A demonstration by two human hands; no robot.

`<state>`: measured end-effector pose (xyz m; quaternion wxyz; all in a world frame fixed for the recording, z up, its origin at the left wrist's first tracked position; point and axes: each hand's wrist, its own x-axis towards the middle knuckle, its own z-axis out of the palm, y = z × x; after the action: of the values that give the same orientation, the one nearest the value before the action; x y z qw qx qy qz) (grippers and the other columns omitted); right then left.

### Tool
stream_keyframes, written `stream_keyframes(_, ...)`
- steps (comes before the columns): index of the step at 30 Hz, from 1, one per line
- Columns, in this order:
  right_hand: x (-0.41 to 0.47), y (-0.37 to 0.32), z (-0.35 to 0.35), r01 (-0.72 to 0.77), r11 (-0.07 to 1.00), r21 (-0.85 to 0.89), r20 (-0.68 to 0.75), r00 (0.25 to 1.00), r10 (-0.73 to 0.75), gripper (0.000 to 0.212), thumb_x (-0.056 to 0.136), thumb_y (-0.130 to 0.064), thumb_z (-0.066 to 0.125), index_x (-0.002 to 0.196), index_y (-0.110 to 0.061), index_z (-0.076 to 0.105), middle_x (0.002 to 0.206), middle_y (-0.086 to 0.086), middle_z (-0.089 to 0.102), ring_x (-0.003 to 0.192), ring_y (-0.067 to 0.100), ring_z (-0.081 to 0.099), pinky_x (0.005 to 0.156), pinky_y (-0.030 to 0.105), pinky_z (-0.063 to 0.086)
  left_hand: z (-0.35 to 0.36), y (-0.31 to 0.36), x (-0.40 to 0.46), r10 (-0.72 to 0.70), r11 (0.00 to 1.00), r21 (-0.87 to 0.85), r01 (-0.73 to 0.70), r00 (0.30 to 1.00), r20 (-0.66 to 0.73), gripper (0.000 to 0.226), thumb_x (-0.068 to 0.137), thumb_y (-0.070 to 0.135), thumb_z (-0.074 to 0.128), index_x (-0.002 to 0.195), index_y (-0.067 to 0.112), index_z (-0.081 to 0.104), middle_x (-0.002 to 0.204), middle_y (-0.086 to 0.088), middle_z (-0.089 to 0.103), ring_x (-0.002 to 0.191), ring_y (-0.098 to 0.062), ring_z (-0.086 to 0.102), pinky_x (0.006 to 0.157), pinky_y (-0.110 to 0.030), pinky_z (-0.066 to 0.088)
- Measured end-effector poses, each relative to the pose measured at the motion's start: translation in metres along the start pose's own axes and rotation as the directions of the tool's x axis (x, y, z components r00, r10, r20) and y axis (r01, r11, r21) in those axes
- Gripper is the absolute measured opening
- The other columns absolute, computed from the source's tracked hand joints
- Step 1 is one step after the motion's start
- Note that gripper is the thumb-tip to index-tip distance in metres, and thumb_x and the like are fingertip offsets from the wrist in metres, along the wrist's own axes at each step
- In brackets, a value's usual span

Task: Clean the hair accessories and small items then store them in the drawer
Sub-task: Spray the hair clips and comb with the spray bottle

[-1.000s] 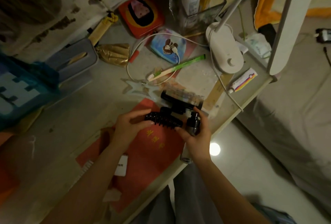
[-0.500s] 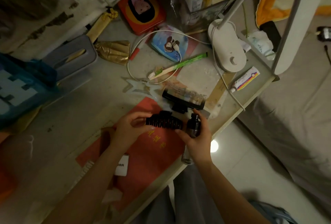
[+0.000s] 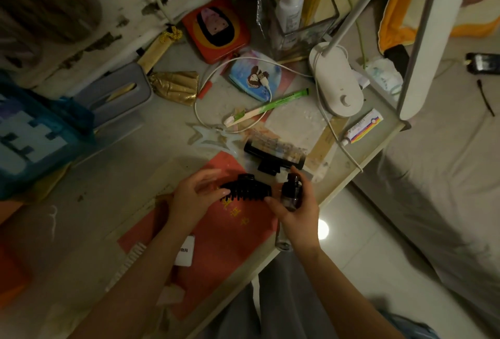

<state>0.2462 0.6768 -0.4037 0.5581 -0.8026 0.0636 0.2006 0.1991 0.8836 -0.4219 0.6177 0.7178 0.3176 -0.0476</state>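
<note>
Head view, looking down on a cluttered bench (image 3: 113,176) in dim light. Near the middle, two bare forearms reach in from six o'clock. Between the hands is a black claw clip (image 3: 247,191), lying level over a red paper (image 3: 224,233) on the bench. The left hand (image 3: 193,199) has its fingers curled loosely toward the clip's nine o'clock end, with a fingertip touching it. The right hand (image 3: 297,207) pinches the clip's three o'clock end with a fingertip while its other fingers and thumb wrap a small dark bottle (image 3: 291,191), held upright in the palm.

Just past the hands, at twelve o'clock, lies a larger black clip (image 3: 274,156) with a patterned top, flat on the bench. At eleven o'clock from it sits a pale star-shaped clip (image 3: 212,137). Farther back are a green toothbrush (image 3: 267,107), a looped white cable (image 3: 205,105), a blue pouch (image 3: 254,77) and a red tin (image 3: 216,28). At one o'clock stands a white lamp base (image 3: 336,81), with a small tube (image 3: 362,127) beside it near the bench edge. A white spray bottle (image 3: 290,4) stands in a clear box at twelve o'clock. At nine o'clock is a blue bag (image 3: 35,133), with a grey tray (image 3: 119,92) beside it. A bed (image 3: 438,176) fills the three o'clock side.
</note>
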Motion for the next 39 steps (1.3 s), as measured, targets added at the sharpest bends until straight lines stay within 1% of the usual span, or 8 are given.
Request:
stream_keyframes(7, -0.001, -0.028, -0.003, 0.115, 0.989, -0.096, 0.158, 0.983, -0.098, 0.074, 0.075, -0.021, 0.080, 0.137, -0.031, 0.042, 0.123, -0.007, 0.062, 0.111, 0.016, 0.062, 0.094, 0.044, 0.052, -0.020, 0.030, -0.024, 0.034, 0.998, -0.038, -0.039, 0.989, -0.146, 0.048, 0.068, 0.006, 0.082, 0.097, 0.040, 0.063, 0.100, 0.021, 0.067, 0.103, 0.001, 0.059, 0.087, -0.014, 0.043)
stream_keyframes(12, 0.001, -0.053, 0.006, 0.239, 0.953, -0.186, 0.341, 0.926, -0.165, 0.072, 0.078, -0.022, 0.077, 0.140, -0.021, 0.040, 0.112, -0.011, 0.062, 0.095, 0.001, 0.059, 0.076, 0.001, 0.042, -0.046, 0.035, -0.065, -0.025, 0.995, -0.101, -0.009, 0.945, -0.327, 0.047, 0.071, 0.012, 0.081, 0.108, 0.033, 0.062, 0.116, 0.011, 0.062, 0.107, -0.006, 0.058, 0.092, -0.021, 0.045)
stream_keyframes(15, -0.005, -0.066, 0.022, 0.279, 0.935, -0.220, 0.468, 0.871, -0.150, 0.065, 0.080, -0.024, 0.075, 0.134, -0.026, 0.039, 0.106, -0.014, 0.061, 0.091, -0.001, 0.060, 0.072, 0.005, 0.045, -0.062, 0.030, -0.096, -0.042, 0.996, -0.086, 0.004, 0.891, -0.452, 0.046, 0.070, 0.016, 0.081, 0.105, 0.038, 0.060, 0.111, 0.017, 0.059, 0.096, 0.015, 0.054, 0.088, -0.010, 0.042)
stream_keyframes(19, -0.024, -0.080, 0.050, 0.307, 0.925, -0.223, 0.585, 0.802, -0.125, 0.071, 0.083, -0.025, 0.073, 0.143, -0.023, 0.035, 0.127, -0.002, 0.057, 0.115, 0.019, 0.057, 0.099, 0.028, 0.045, -0.083, 0.013, -0.137, -0.043, 0.999, -0.039, 0.025, 0.810, -0.584, 0.047, 0.070, 0.018, 0.080, 0.108, 0.037, 0.059, 0.117, 0.009, 0.058, 0.107, -0.008, 0.053, 0.093, -0.026, 0.041)
stream_keyframes(25, -0.064, -0.094, 0.096, 0.387, 0.913, -0.128, 0.719, 0.670, -0.183, 0.069, 0.081, -0.026, 0.075, 0.139, -0.028, 0.038, 0.126, -0.013, 0.047, 0.119, 0.005, 0.044, 0.099, 0.018, 0.036, -0.111, -0.017, -0.200, -0.116, 0.993, -0.086, 0.078, 0.710, -0.695, 0.054, 0.072, 0.019, 0.080, 0.120, 0.028, 0.057, 0.120, 0.011, 0.053, 0.110, -0.008, 0.048, 0.086, -0.013, 0.036)
stream_keyframes(30, -0.104, -0.088, 0.133, 0.427, 0.893, -0.140, 0.738, 0.647, -0.194, 0.064, 0.081, -0.013, 0.073, 0.135, -0.025, 0.040, 0.124, -0.013, 0.049, 0.110, 0.001, 0.047, 0.081, -0.003, 0.035, -0.148, -0.056, -0.242, -0.163, 0.985, -0.084, 0.149, 0.675, -0.720, 0.059, 0.072, 0.017, 0.080, 0.124, 0.024, 0.055, 0.121, 0.011, 0.048, 0.112, -0.009, 0.045, 0.095, -0.028, 0.037)
stream_keyframes(35, -0.162, -0.074, 0.173, 0.434, 0.877, -0.204, 0.683, 0.706, -0.190, 0.063, 0.083, -0.011, 0.071, 0.137, -0.020, 0.041, 0.097, -0.007, 0.059, 0.081, 0.007, 0.061, 0.071, 0.022, 0.051, -0.193, -0.109, -0.270, -0.186, 0.981, -0.085, 0.171, 0.752, -0.633, 0.065, 0.067, 0.015, 0.084, 0.125, 0.022, 0.056, 0.125, 0.003, 0.053, 0.111, -0.010, 0.048, 0.092, -0.024, 0.037)
stream_keyframes(39, -0.202, -0.058, 0.203, 0.443, 0.860, -0.254, 0.641, 0.743, -0.194, 0.068, 0.081, -0.021, 0.075, 0.139, -0.020, 0.041, 0.108, -0.006, 0.063, 0.097, 0.018, 0.065, 0.085, 0.037, 0.055, -0.220, -0.132, -0.279, -0.158, 0.987, -0.057, 0.152, 0.825, -0.543, 0.067, 0.067, 0.013, 0.084, 0.127, 0.013, 0.055, 0.123, 0.000, 0.054, 0.108, -0.010, 0.049, 0.090, -0.022, 0.037)
